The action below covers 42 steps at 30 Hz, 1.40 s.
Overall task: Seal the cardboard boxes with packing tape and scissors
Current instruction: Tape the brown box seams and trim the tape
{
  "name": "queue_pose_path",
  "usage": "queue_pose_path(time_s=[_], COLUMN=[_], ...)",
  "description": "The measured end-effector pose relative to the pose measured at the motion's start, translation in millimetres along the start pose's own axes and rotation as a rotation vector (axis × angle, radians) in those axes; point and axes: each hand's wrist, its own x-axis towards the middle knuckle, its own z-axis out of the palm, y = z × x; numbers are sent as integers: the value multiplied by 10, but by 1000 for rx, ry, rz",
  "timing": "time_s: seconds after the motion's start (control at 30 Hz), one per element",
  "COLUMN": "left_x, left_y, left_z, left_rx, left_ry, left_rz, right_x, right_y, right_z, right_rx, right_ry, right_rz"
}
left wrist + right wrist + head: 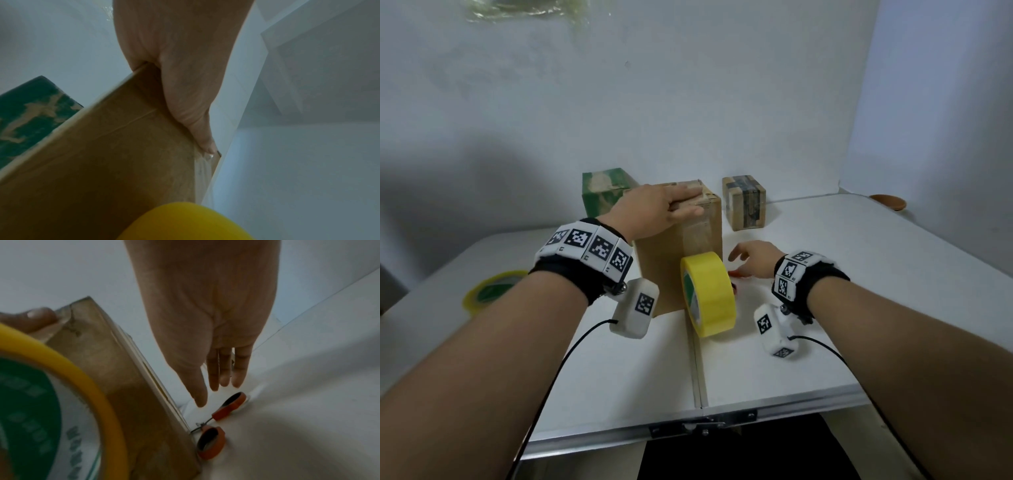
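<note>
A tall brown cardboard box [678, 246] stands mid-table. My left hand [681, 207] lies flat on its taped top, and its thumb [197, 129] presses along the upper edge of the box [102, 154]. A yellow packing tape roll [709, 294] stands on edge against the box's front right corner. It looms close in the right wrist view as the tape roll [88, 382]. Orange-handled scissors [228, 407] lie on the table at the box's right side. My right hand [213, 386] hovers just above them with fingers straight, holding nothing.
A green-taped box [606, 192] stands behind the brown one on the left, and a small taped box [744, 202] on the right. A second tape roll [493, 291] lies flat at the left. A brown dish [888, 202] sits at the far right edge.
</note>
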Motion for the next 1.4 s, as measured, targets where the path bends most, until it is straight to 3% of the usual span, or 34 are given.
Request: queue_pose_path(time_s=[0.17,0.33,0.5,0.6,0.67,0.73,0.9,1.0,1.17,1.4], left_x=[18,31,37,14,5,7,6,8,49,117], left_y=[-28,-43,-34,-39,-47,-24,-62,-112,-178,-378], left_z=[16,56,55,33,35,41,29,40,67,44], left_rx=[-9,-11,-18,9,15,19,17,30,18,-42], left_ry=[17,23,12,18,34,45,70,79,64,14], left_rz=[0,-9,-7,6,-1,-1,36,16,-26,24], right_x=[227,372,119,359,490,324,78,55,137,97], right_y=[-107,-29,6,176,294,159,-240,-539,-791,-825], right_z=[118,129,-64,-36,3,-137,-595,-788,-727,-666], right_rx=[-241,-486,-444,-390,-327,-99,596,841,730,425], right_ry=[-108,-86,-147,-158,-87,52,444,447,210,304], right_rz=[-3,77,127,214,222,216,-126,-322,-472,-482])
